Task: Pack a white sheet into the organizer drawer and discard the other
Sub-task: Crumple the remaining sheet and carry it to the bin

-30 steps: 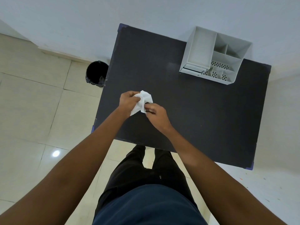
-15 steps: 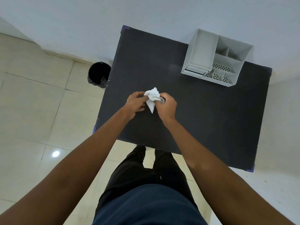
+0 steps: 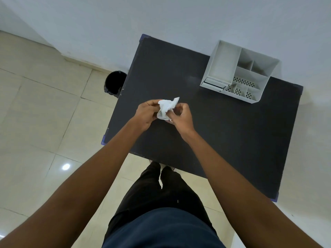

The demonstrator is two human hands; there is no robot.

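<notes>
The head view looks straight down on a dark table [image 3: 232,140] standing against a pale wall. Furthest left, on the tiled floor just beside the table's left edge, stands a black bin [image 3: 114,84]; its inside is too dark to tell what it holds. It looks like the likely place for the sheet to be discarded.

Next comes the left hand [image 3: 146,113], fingers curled and pinched on the left side of a crumpled white sheet [image 3: 166,109], which is held above the table's middle. The sheet is bunched and creased, with one corner sticking up. I judge it very light, soft and limp, easy to tear and unlikely to slip; a fingertip pinch at an edge or corner should suit it, and pressing it smaller would help it fit a drawer.

The right hand [image 3: 180,117] closes on the sheet's right and lower side, thumb and fingertips touching it.

Well apart, at the far right corner, sits a white organizer [image 3: 221,68]. Its open compartments appear empty, some with perforated floors. Its drawer [image 3: 213,84] at the lower left front looks shut or nearly so.
</notes>
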